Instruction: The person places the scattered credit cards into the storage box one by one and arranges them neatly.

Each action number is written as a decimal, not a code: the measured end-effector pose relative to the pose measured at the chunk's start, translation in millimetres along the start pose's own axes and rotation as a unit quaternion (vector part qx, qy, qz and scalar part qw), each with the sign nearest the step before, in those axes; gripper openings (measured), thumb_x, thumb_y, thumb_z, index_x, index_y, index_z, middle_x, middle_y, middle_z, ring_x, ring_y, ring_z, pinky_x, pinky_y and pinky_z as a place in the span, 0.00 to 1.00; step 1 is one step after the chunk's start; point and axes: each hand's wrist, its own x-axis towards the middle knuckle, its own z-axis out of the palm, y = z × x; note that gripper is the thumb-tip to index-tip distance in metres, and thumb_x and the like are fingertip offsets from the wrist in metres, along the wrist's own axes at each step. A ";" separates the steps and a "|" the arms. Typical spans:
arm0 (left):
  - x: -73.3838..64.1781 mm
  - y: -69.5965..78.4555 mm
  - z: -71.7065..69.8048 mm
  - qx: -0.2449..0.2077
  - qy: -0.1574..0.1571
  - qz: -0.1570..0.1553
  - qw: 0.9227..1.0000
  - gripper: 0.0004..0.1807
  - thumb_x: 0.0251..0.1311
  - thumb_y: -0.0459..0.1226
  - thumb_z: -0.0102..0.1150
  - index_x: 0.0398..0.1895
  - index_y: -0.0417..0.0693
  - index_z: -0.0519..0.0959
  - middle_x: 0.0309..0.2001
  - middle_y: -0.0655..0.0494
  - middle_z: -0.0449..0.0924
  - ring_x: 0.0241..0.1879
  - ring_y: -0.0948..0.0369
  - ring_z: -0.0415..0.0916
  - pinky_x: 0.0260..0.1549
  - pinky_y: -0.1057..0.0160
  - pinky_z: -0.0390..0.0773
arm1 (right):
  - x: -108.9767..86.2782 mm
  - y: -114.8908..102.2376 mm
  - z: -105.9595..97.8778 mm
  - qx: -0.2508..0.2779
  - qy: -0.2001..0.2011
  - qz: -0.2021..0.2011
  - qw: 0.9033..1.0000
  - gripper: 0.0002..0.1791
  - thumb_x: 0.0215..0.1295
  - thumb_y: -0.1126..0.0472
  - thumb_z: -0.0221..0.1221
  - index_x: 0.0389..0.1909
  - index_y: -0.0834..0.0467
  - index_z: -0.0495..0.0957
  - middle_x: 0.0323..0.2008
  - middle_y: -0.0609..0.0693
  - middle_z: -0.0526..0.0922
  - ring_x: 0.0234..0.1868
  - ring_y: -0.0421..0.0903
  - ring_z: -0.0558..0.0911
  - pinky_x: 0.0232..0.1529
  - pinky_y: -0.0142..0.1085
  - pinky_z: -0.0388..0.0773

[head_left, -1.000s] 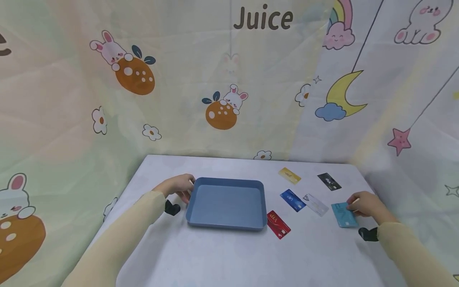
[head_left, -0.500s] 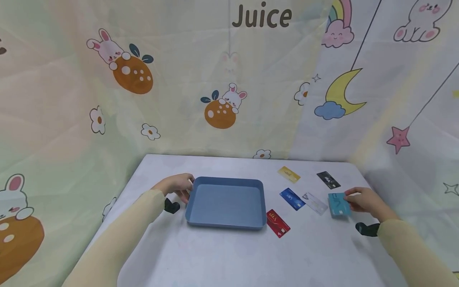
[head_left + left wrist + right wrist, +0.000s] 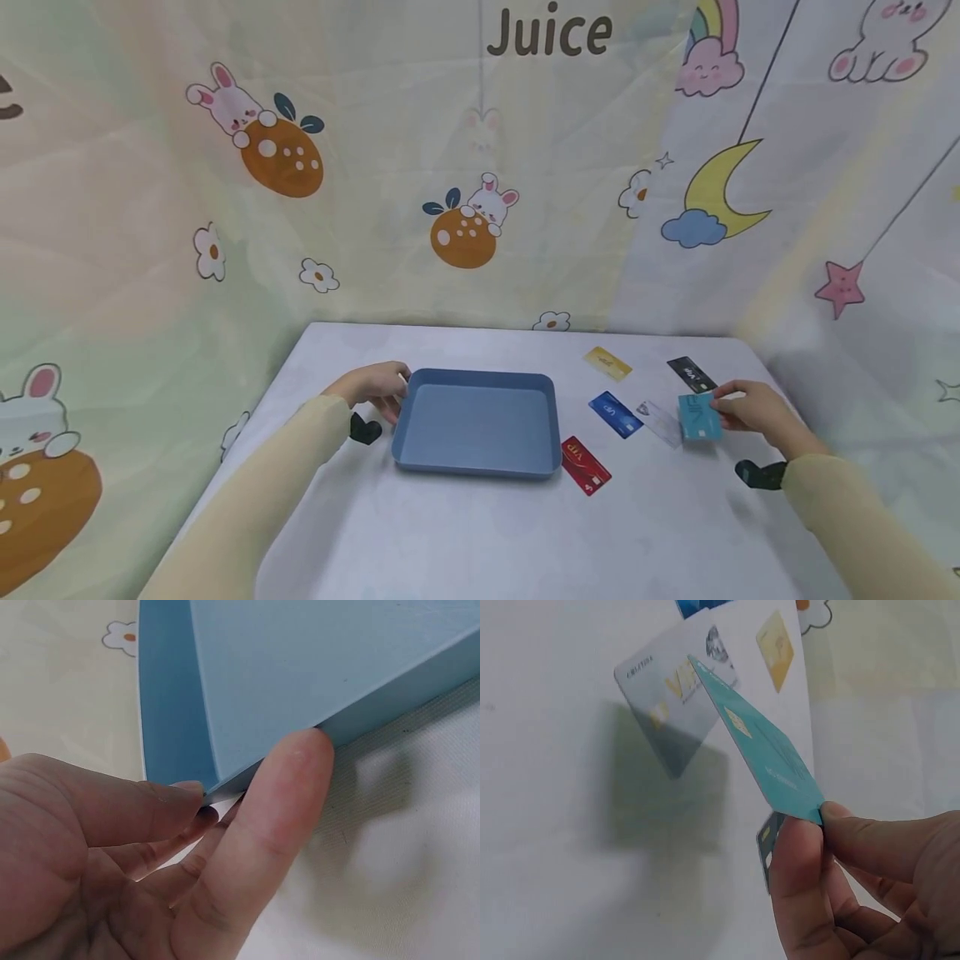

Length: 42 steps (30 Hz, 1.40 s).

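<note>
My right hand (image 3: 759, 410) pinches a teal bank card (image 3: 699, 418) by its edge, thumb against fingers. In the right wrist view the teal card (image 3: 761, 746) tilts above the table, its shadow falling below a silver-grey card (image 3: 671, 694). From the head, that silver card (image 3: 657, 422) lies partly behind the held one. At the left, my left hand (image 3: 378, 390) holds the side of a blue rectangular tray (image 3: 476, 425). The left wrist view shows thumb and fingers about the tray's corner (image 3: 210, 796), the index finger against its outer wall.
A red VIP card (image 3: 586, 465) lies against the tray's right side. Farther back are a blue card (image 3: 616, 414), a gold card (image 3: 608, 363) and a black card (image 3: 692, 375), near my right hand. Printed cloth (image 3: 375, 167) rises behind the white table (image 3: 480, 542).
My right hand has lifted the teal card off the table and moved it left and slightly back, toward the silver card. My left hand and the tray have stayed in place.
</note>
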 end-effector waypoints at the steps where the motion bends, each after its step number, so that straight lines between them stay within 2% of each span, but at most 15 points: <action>1: 0.9 0.5 0.3 -0.001 0.000 0.000 1.000 0.25 0.71 0.30 0.49 0.69 0.34 0.65 0.49 0.39 0.81 0.35 0.51 0.87 0.31 0.59 0.91 | -1.4 -1.8 1.0 0.004 -0.002 -0.007 1.000 0.24 0.75 0.66 0.56 0.63 0.77 0.65 0.30 0.53 0.78 0.28 0.41 0.81 0.32 0.30 0.87; 7: 3.2 1.5 0.9 -0.005 -0.006 -0.003 1.000 0.24 0.72 0.29 0.49 0.70 0.34 0.65 0.49 0.39 0.81 0.35 0.51 0.87 0.31 0.60 0.91 | -9.1 -13.0 10.0 0.009 -0.008 -0.038 0.999 0.23 0.76 0.65 0.56 0.63 0.77 0.66 0.30 0.51 0.80 0.28 0.39 0.82 0.35 0.32 0.89; 17: 1.9 2.5 0.9 -0.011 -0.009 -0.009 1.000 0.24 0.72 0.29 0.49 0.69 0.34 0.65 0.49 0.39 0.81 0.32 0.53 0.86 0.30 0.60 0.91 | -13.9 -38.0 24.5 0.008 -0.013 -0.066 0.998 0.24 0.76 0.64 0.56 0.64 0.76 0.66 0.35 0.53 0.80 0.31 0.40 0.81 0.36 0.32 0.89; 26: 0.1 3.6 -0.3 -0.014 -0.015 -0.013 1.000 0.23 0.72 0.29 0.48 0.69 0.34 0.64 0.51 0.38 0.80 0.30 0.54 0.86 0.31 0.59 0.91 | -17.1 -59.2 39.1 0.006 -0.013 -0.083 0.996 0.24 0.76 0.63 0.57 0.64 0.75 0.68 0.34 0.54 0.79 0.29 0.39 0.82 0.36 0.32 0.89; 34: 0.5 8.6 -1.5 -0.010 -0.004 -0.028 1.000 0.24 0.72 0.29 0.50 0.69 0.34 0.65 0.53 0.39 0.79 0.32 0.52 0.86 0.31 0.59 0.91 | -15.5 -79.9 58.1 0.003 -0.017 -0.077 0.997 0.24 0.77 0.61 0.58 0.65 0.71 0.69 0.36 0.55 0.80 0.30 0.42 0.82 0.37 0.32 0.88; 42: -1.8 8.1 -1.8 -0.017 -0.005 -0.033 0.999 0.23 0.72 0.29 0.49 0.68 0.35 0.66 0.52 0.39 0.79 0.27 0.54 0.85 0.30 0.59 0.91 | -18.0 -98.0 80.9 0.040 -0.037 -0.084 0.995 0.22 0.77 0.62 0.58 0.65 0.70 0.70 0.36 0.55 0.81 0.31 0.44 0.84 0.37 0.32 0.89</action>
